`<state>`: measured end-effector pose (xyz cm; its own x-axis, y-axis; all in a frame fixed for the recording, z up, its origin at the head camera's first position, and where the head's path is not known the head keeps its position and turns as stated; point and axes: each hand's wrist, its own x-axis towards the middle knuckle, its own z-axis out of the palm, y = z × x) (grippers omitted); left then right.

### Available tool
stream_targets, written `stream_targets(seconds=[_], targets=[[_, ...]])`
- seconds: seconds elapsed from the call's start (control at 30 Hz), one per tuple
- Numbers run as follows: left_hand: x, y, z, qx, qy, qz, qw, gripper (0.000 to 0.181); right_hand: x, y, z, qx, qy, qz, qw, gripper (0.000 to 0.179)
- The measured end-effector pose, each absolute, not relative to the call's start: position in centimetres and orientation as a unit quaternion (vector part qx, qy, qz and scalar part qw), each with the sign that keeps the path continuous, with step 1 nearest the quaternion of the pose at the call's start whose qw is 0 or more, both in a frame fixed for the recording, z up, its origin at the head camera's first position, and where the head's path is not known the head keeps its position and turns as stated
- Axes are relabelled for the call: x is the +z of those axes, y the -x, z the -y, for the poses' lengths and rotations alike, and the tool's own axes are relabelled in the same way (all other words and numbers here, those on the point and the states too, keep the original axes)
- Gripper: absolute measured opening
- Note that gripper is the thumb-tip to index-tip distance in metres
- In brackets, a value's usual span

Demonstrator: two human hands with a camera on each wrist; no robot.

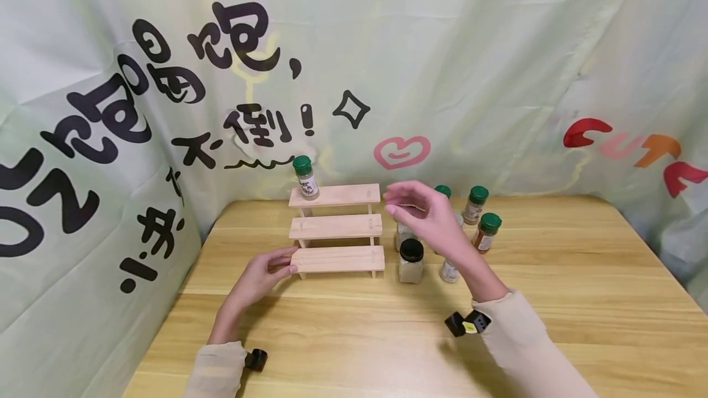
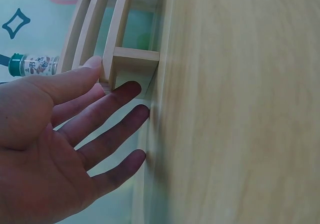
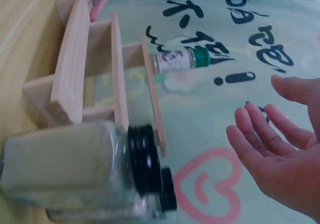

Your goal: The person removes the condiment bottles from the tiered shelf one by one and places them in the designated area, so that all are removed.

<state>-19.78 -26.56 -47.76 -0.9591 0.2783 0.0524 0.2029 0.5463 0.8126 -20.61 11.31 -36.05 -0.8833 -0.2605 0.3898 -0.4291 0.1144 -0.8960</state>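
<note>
A three-tier wooden step rack (image 1: 338, 260) stands on the table. My left hand (image 1: 262, 276) holds the left end of its lowest step between thumb and index finger, the other fingers spread loosely, as the left wrist view shows. On the top step, at the left, a green-capped spice bottle (image 1: 308, 186) stands upright. My right hand (image 1: 434, 217) hovers right of the rack with fingers slightly bent and nothing between them. Below it are a square black-lidded jar (image 1: 411, 266) and a second black-lidded jar (image 3: 169, 189), partly hidden behind the first in the right wrist view.
Right of the hand stand green-capped spice bottles, one (image 1: 475, 206) behind and one (image 1: 488, 232) in front. Another green cap (image 1: 442, 190) shows past the hand, and a small bottle (image 1: 450, 272) stands below the forearm. A printed curtain (image 1: 487, 78) hangs behind the wooden table (image 1: 354, 336).
</note>
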Motion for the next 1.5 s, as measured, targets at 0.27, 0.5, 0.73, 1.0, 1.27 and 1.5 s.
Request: stream_targets(seconds=[0.27,0.5,0.73,1.0,1.27,1.5], targets=[[-47.6,19.7,26.4,0.453,-0.132,-0.881,0.046,0.049,-35.3,22.2,-8.5,0.618,-0.23,0.749,0.058,0.036],[-47.6,19.7,26.4,0.455,-0.132,-0.879,0.044,0.05,-34.6,23.4,-6.1,0.629,-0.237,0.738,0.06,0.04],[-47.8,19.8,26.4,0.457,-0.129,-0.879,0.044,0.05,-34.5,25.0,-3.8,0.63,-0.235,0.738,0.062,0.044],[-47.7,19.7,26.4,0.456,-0.132,-0.879,0.041,0.05,-34.0,26.4,-1.3,0.617,-0.228,0.751,0.051,0.049],[-47.6,19.6,26.6,0.458,-0.131,-0.879,0.039,0.05,-33.5,28.0,1.5,0.614,-0.224,0.756,0.044,0.052],[-47.6,19.6,26.6,0.464,-0.144,-0.873,0.037,0.049,-33.6,29.3,3.4,0.595,-0.202,0.776,0.046,0.057]])
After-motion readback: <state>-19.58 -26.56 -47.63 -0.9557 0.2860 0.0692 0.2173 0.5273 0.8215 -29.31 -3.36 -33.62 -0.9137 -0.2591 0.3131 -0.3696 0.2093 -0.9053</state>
